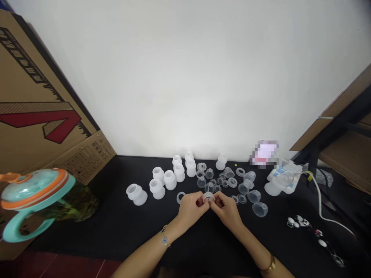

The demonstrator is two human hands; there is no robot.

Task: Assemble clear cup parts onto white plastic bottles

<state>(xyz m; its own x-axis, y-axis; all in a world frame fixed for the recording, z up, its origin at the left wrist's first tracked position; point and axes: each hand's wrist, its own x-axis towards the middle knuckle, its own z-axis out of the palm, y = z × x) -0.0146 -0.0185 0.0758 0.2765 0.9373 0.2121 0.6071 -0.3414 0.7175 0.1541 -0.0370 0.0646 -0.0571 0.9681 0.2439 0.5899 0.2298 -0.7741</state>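
Observation:
Over the middle of the table's front half, my left hand [191, 206] and my right hand [226, 208] meet with fingers closed. Between them they grip a small white ring [208, 196] from both sides; the fingers hide part of it. A clear flat ring [181, 197] lies just left of my left hand. Right behind my hands is a clear nipple-shaped piece [209, 187]. Several clear dome caps [254, 196] and small clear rings [232, 182] lie behind and to the right. Several white wide-necked bottles [157, 189] stand to the left and behind.
At the left, a large jug [69, 204] with a teal handle stands near a cardboard box [43, 116]. On the right lie a white bottle with a clear top [278, 184], a white cable [320, 200] and small electronic parts [301, 221]. A blurred-out screen [264, 153] leans against the wall.

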